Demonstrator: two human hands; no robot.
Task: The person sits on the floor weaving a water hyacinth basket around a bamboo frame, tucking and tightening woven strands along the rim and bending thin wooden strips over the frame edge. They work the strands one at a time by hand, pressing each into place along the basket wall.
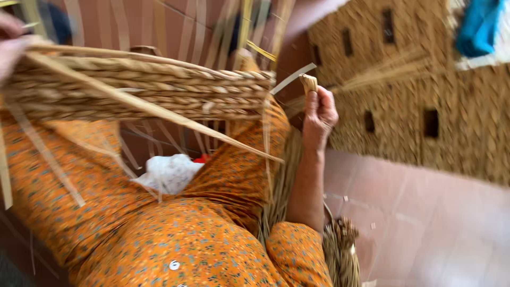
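A half-woven straw basket lies sideways across my lap, its braided rows running left to right and loose flat strands sticking up from it. My left hand grips the basket's left end at the frame's edge, partly cut off. My right hand is raised to the right of the basket, closed around a bundle of straw fibre whose strands trail off to the right. A long pale strand slants down across the basket's side.
Finished woven straw baskets with small rectangular holes are stacked at the right. A white crumpled cloth rests in my lap. More straw lies by my right elbow on the pink tiled floor. A blue cloth hangs at top right.
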